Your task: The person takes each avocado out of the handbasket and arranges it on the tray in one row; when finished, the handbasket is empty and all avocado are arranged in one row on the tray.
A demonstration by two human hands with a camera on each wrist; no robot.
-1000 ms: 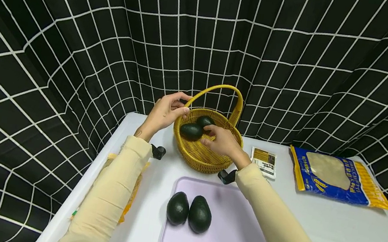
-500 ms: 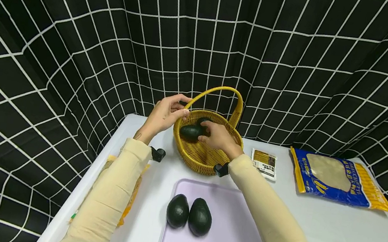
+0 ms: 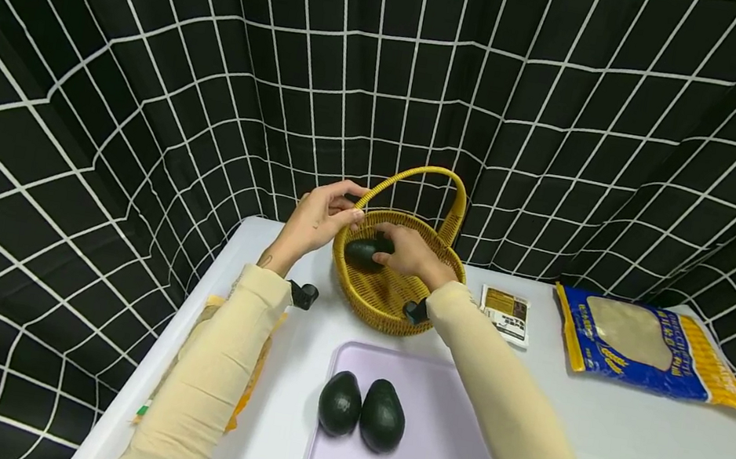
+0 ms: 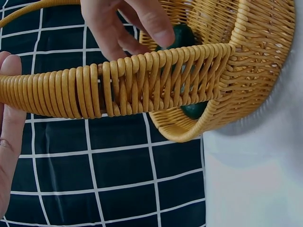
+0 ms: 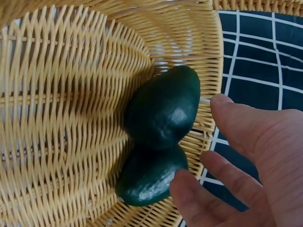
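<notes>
My right wrist view shows two avocados (image 5: pixel 163 111) touching at its centre; the head view shows me only one. At upper centre there, my left grip (image 3: pixel 318 220) reaches up, pinching the basket (image 3: pixel 371 313) handle (image 3: pixel 453 220). Rightward, my right grip (image 3: pixel 410 253) angles into the basket, fingers apart beside the avocados; contact I cannot tell.

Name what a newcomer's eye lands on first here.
Likely the yellow wicker basket toward the back of the white table, two dark avocados inside and the right grip beside them. The white-gridded black curtain behind it competes, as does the blue-and-yellow bag at right.
</notes>
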